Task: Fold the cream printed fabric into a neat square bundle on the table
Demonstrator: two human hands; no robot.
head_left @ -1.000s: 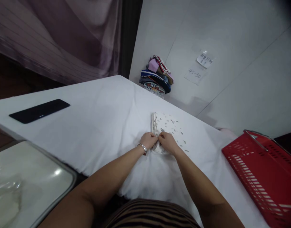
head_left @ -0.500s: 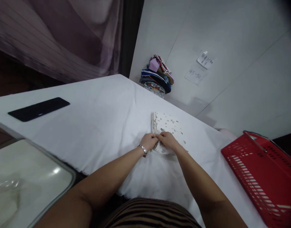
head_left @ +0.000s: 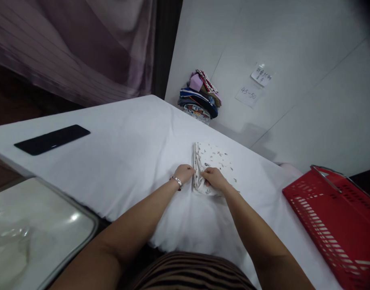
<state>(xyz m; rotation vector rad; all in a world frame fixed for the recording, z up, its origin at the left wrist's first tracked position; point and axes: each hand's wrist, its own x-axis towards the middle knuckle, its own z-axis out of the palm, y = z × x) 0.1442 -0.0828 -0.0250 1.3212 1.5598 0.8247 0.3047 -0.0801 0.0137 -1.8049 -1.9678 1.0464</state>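
The white-covered table (head_left: 127, 161) stretches widest left of the folded printed cloth (head_left: 219, 159) lying on it, its far edge passing just beyond. A red basket (head_left: 345, 225) stands right of the cloth, apart. The right hand (head_left: 215, 178) pinches the cloth's layers; the left hand (head_left: 183, 173), fingertips together, meets its left edge, grip unclear.

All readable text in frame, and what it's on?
"45-50": handwritten, on the lower paper on the wall.
Upper paper, just above it: handwritten characters, too blurred to read reliably.
Patterned cloth at the hands: small printed motifs, no lettering I can make out.
No other legible text.
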